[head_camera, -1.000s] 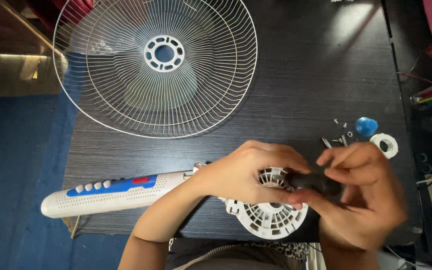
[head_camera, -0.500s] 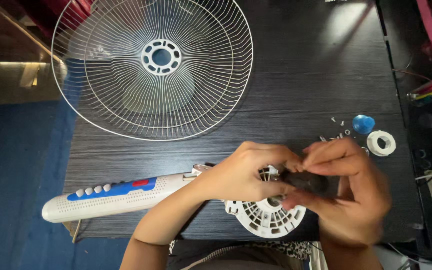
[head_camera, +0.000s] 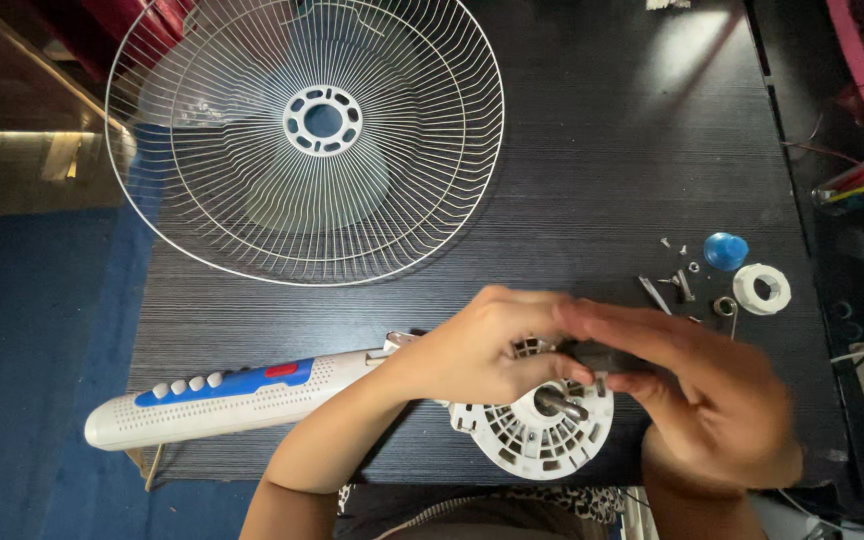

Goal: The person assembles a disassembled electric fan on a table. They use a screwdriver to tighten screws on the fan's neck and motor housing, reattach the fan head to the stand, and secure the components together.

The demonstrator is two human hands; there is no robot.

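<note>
My left hand [head_camera: 472, 345] grips the white fan motor housing [head_camera: 537, 435] where it joins the white fan neck with blue and red buttons [head_camera: 222, 395]. A metal shaft [head_camera: 559, 403] sticks out of the housing's round vented face. My right hand [head_camera: 697, 395] is closed over a dark, black part [head_camera: 597, 355] at the housing's upper right side, fingers overlapping my left fingertips. Most of the dark part is hidden by both hands.
A white wire fan guard [head_camera: 302, 135] lies on the dark wood-grain table [head_camera: 612, 160] at the far left. Small screws and nuts [head_camera: 680, 275], a blue cap [head_camera: 725, 250] and a white ring nut [head_camera: 762, 288] lie at the right. Cables and a plug sit past the right edge.
My right hand has shifted down and rotated around the dark part, uncovering the screws behind it. The metal shaft now shows on the housing face. My left hand stays in place.
</note>
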